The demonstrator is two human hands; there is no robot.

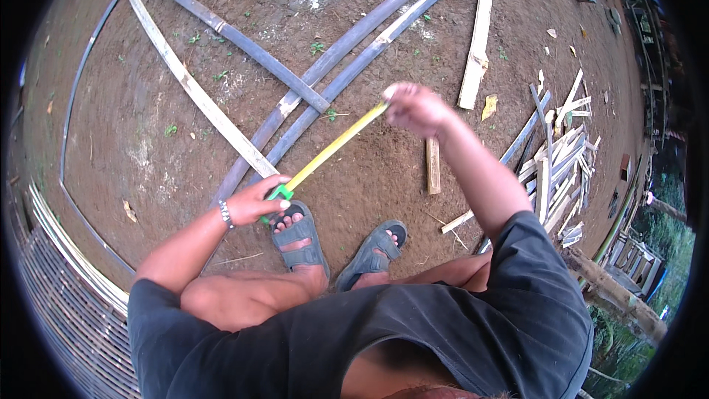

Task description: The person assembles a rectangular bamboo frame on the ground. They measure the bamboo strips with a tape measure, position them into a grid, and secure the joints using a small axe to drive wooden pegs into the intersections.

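Observation:
My left hand [257, 201] is closed around the green case of a tape measure [332, 148], low over my left sandal. The yellow blade runs out from the case up and to the right. At its far end my right hand [415, 109] pinches the tip, slightly smeared by motion. Just beyond my left hand lies the near end of a pale split bamboo strip [193, 91]. Two dark bamboo poles [354, 33] lie side by side on the soil behind the blade, and another dark pole [236, 38] rests across them.
A pile of split bamboo offcuts [565, 170] lies at the right. A pale flat piece [475, 52] and a short block [433, 166] lie nearer. A long thin strip [68, 114] curves along the left. Slatted bamboo [66, 303] stands lower left. My sandals [301, 247] rest on bare soil.

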